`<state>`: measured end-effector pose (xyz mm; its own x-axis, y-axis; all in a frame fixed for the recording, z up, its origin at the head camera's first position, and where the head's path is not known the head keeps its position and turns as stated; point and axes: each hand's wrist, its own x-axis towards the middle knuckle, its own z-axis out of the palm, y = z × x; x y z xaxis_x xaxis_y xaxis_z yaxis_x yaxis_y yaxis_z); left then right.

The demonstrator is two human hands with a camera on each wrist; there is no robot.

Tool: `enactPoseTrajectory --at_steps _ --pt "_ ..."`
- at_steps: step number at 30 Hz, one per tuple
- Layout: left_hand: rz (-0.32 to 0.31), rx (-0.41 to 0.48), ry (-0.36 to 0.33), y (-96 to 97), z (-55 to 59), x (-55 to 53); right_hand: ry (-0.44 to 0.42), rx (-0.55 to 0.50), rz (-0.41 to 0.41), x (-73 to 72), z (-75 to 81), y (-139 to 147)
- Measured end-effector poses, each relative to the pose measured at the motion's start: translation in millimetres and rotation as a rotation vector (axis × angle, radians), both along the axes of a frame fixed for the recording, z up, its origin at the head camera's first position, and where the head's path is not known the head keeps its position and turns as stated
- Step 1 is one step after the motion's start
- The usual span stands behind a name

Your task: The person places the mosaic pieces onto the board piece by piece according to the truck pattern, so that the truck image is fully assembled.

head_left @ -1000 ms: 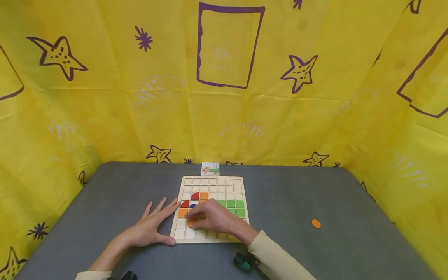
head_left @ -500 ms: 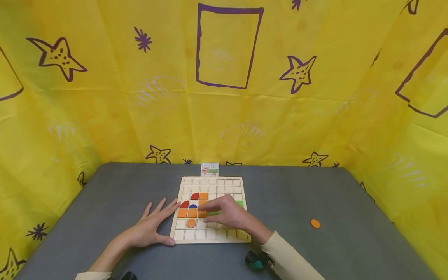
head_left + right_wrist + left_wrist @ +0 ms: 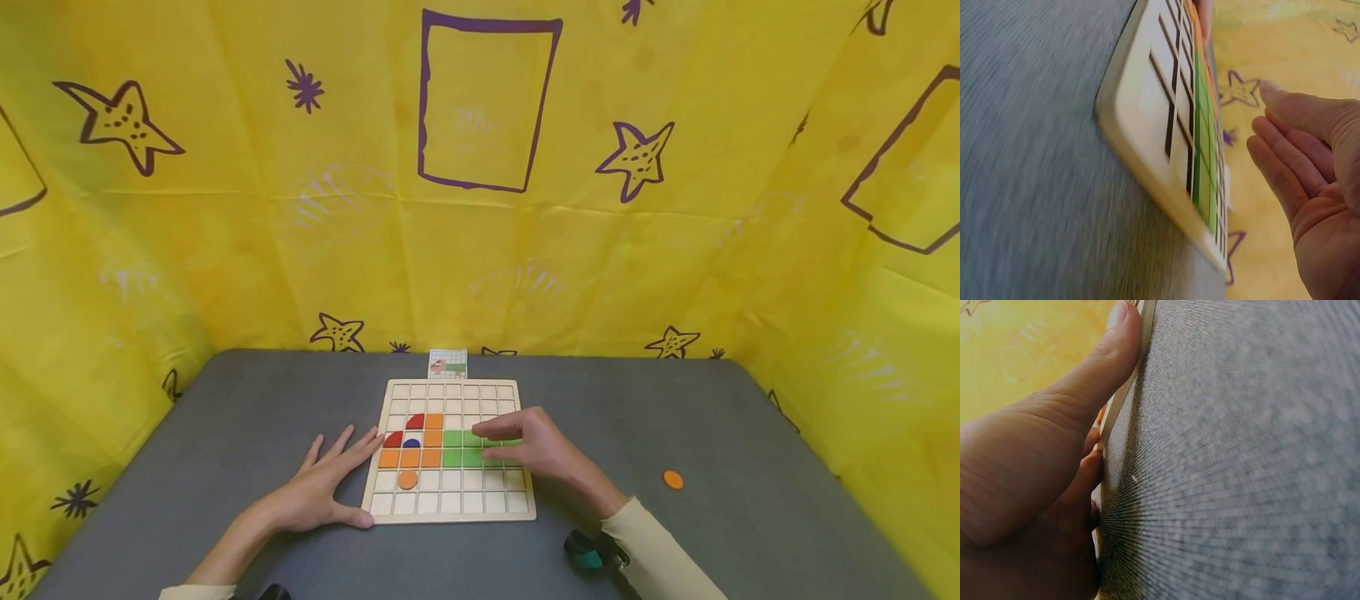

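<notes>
A wooden grid board [image 3: 450, 505] lies on the table, bearing red quarter-round pieces [image 3: 416, 422], orange squares [image 3: 432, 458], a blue half-round piece [image 3: 412, 443], green squares [image 3: 453, 457] and an orange disc [image 3: 407, 479]. My left hand [image 3: 318, 487] rests spread at the board's left side, fingertips and thumb on its edge; the left wrist view shows the thumb [image 3: 1107, 359] along that edge. Over the right part of the board hovers my right hand [image 3: 543, 446], thumb and fingers apart with nothing between them. It hides some of the green squares. In the right wrist view its fingers [image 3: 1279, 172] are loosely extended.
A second orange disc [image 3: 672, 480] lies on the grey table [image 3: 615, 417] to the right. Behind the board is a small picture card [image 3: 447, 364] with a coloured grid pattern. Yellow printed cloth [image 3: 480, 250] encloses the back and sides.
My right hand has let go of the orange disc, which now lies in the board's lower left, and has moved right across the board. The left hand has stayed in place.
</notes>
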<state>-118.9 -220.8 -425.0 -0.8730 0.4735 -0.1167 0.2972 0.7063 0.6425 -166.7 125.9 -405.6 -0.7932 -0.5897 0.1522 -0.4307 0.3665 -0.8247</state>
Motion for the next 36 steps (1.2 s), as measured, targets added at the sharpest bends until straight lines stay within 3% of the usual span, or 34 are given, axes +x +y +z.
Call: enactPoseTrajectory --at_steps 15,25,31,36 --pt "0.013 -0.011 0.0 0.8 0.2 -0.3 0.026 -0.001 -0.171 2.3 -3.3 80.5" --pt "0.015 -0.021 0.001 0.5 -0.8 0.1 0.07 0.056 -0.23 4.5 -8.3 124.9" --pt "0.013 -0.013 0.012 1.0 -1.8 0.5 0.084 0.059 -0.26 10.6 -8.8 151.8" --pt "0.009 -0.004 0.029 0.3 -1.5 0.5 0.057 0.093 -0.344 21.6 -9.2 175.4"
